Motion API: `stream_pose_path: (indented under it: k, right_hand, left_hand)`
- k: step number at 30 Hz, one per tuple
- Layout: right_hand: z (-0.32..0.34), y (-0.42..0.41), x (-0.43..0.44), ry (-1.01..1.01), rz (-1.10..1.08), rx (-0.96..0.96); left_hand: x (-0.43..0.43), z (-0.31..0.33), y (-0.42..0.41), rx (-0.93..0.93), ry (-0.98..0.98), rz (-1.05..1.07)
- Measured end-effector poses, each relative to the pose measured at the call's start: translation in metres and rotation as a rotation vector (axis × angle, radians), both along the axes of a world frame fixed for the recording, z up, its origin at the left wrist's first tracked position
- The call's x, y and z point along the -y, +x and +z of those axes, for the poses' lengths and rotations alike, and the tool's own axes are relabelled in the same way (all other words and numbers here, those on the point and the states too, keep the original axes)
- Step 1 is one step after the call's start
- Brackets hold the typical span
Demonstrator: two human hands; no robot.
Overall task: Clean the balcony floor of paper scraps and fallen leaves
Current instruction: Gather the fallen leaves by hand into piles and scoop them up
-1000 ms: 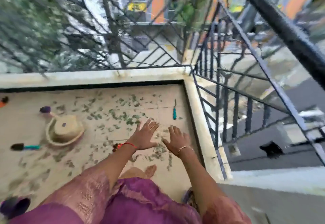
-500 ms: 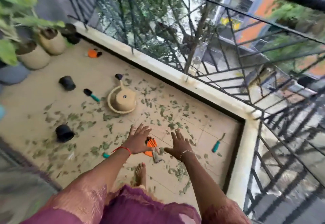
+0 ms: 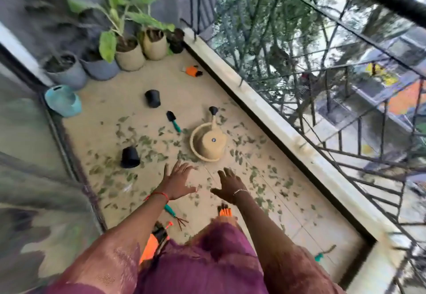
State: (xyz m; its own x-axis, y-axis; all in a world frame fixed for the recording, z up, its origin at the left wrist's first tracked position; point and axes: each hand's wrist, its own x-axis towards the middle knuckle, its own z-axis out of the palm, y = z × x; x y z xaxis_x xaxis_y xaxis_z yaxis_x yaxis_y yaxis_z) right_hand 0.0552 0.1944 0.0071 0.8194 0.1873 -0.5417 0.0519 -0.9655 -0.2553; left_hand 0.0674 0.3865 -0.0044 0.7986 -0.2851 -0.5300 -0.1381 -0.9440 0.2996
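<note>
Both hands are out above the balcony floor (image 3: 129, 86); I cannot tell if either touches it. Left hand (image 3: 177, 184) and right hand (image 3: 229, 186) have straight, spread fingers, palms down, nothing held. They hang just on the near side of the beige watering can (image 3: 208, 142).

Fallen leaves (image 3: 147, 141) lie thick all round the can and thin out beyond it toward the planters (image 3: 129, 57). A pale fleck (image 3: 127, 187) near-left of the can may be paper; too blurred to be sure.

Step in hand, as I read it: a first gathering sweep. Best done with flat palms raking inward from both sides of the can into one heap, not leaf by leaf. First clear the can, the tipped black pot (image 3: 130, 160) to its left and the trowel (image 3: 173, 120) just behind-left of it; leaves probably hide beneath. Mind the hand rake (image 3: 170, 210) on the near side, prongs exposed.
</note>
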Motion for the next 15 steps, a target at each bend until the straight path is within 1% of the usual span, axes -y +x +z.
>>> stream_pose_path:
  k: [8,12,15]
  right_hand:
    - [-0.009,0.108,-0.057,-0.018,0.224,-0.005]
    - [-0.022,0.178,-0.086,-0.043,0.339,-0.026]
    - [-0.027,0.236,-0.108,-0.043,0.378,-0.044]
  left_hand:
    - [-0.050,-0.009,0.060,-0.012,-0.013,0.227]
    - [-0.079,-0.020,0.115,-0.019,-0.024,0.339]
    - [-0.103,-0.028,0.166,-0.056,-0.055,0.408]
